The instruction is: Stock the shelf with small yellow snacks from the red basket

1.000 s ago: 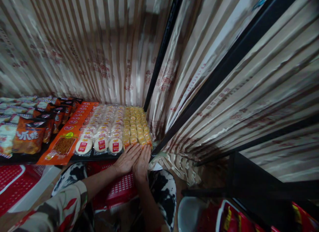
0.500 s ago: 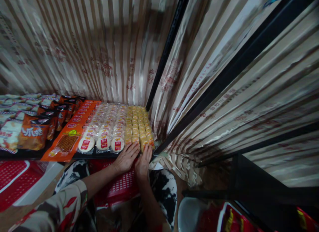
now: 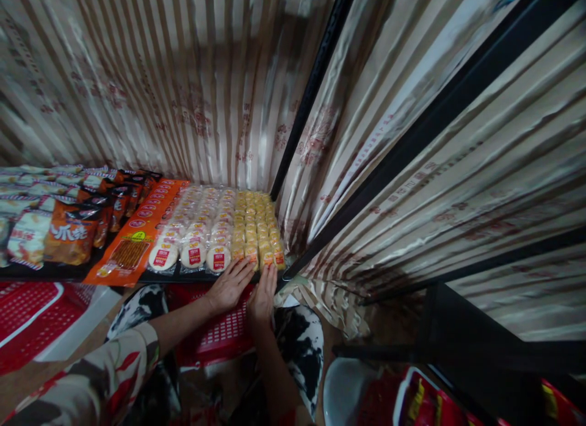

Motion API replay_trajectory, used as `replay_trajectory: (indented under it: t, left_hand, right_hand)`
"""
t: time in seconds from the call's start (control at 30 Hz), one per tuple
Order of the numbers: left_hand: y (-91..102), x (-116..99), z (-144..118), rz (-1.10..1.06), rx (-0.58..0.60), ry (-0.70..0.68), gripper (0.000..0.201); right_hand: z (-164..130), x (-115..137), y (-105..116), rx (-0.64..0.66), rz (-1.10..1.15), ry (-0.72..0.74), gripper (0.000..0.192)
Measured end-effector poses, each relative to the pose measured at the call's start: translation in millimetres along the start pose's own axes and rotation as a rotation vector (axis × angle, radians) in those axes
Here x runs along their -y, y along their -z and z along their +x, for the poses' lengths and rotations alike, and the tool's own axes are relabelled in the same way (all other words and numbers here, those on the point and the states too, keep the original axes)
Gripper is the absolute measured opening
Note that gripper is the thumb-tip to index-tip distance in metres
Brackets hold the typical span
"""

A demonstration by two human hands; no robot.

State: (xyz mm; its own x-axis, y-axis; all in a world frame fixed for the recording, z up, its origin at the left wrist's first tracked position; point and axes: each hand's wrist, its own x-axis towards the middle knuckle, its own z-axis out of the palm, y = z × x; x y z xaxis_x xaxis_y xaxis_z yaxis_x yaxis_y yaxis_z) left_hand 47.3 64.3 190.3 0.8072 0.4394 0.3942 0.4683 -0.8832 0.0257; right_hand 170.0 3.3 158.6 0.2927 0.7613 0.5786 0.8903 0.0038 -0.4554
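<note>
Both hands flat against the front of the yellow snack packs (image 3: pixel 256 227) on the shelf (image 3: pixel 55 272): left hand (image 3: pixel 227 287) and right hand (image 3: pixel 262 296) side by side, fingers straight. White round cakes (image 3: pixel 201 231) sit just left, red basket (image 3: pixel 220 340) below.

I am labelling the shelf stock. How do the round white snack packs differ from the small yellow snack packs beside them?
The round white snack packs are larger discs with red labels; the small yellow snack packs are smaller and yellow-orange. The white ones sit left, beside the orange packet; the yellow ones sit at the shelf's right end, where the left hand and right hand touch them. Both lie in neat rows.
</note>
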Motion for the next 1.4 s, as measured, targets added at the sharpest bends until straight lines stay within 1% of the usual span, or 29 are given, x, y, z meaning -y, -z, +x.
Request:
replay_trajectory:
  t: [0.13, 0.3, 0.47, 0.57, 0.67, 0.83, 0.97, 1.1, 1.2, 1.27, 1.4]
  left_hand:
    - [-2.0, 4.3, -1.4, 0.007, -0.038, -0.047, 0.040]
    - [-2.7, 7.7, -1.3, -0.006, -0.069, -0.051, 0.038]
    - [-1.6, 9.5, 0.6, -0.002, -0.099, -0.088, 0.035]
    - [-0.3, 8.7, 0.6, 0.008, -0.111, -0.088, 0.036]
    - [4.0, 5.5, 4.3, 0.000, -0.108, -0.084, 0.036]
    - [10.0, -2.2, 23.8, 0.002, -0.074, -0.099, 0.042]
    - [2.6, -4.0, 33.8, 0.050, -0.042, -0.102, 0.042]
    - [-5.8, -2.7, 31.7, 0.079, -0.014, -0.109, 0.044]
    - [-7.6, -2.9, 29.9, 0.084, -0.017, -0.112, 0.046]
    - [-7.4, -3.6, 30.1, 0.094, -0.021, -0.111, 0.046]
    - [-8.8, -4.4, 31.4, 0.116, -0.034, -0.123, 0.044]
  right_hand:
    - [2.7, -2.4, 0.4, -0.002, 0.036, 0.016, 0.070]
    - [3.3, -3.7, 2.2, 0.029, 0.028, 0.014, 0.071]
    - [3.0, -3.5, 3.8, 0.024, 0.016, 0.032, 0.072]
    - [3.0, -3.2, 5.4, 0.052, 0.008, 0.027, 0.071]
    - [3.1, -3.6, 6.0, 0.059, -0.010, 0.016, 0.070]
    - [2.8, -8.0, 2.2, -0.011, -0.016, 0.103, 0.065]
    - [1.5, -11.0, -0.5, 0.016, -0.014, 0.099, 0.064]
    - [1.8, -14.5, 1.0, 0.035, 0.046, 0.082, 0.062]
    - [2.7, -15.6, 6.2, 0.006, 0.105, 0.077, 0.058]
    - [3.2, -12.1, 13.4, -0.020, 0.129, 0.055, 0.053]
    - [10.8, 8.2, 36.0, -0.074, 0.179, 0.022, 0.044]
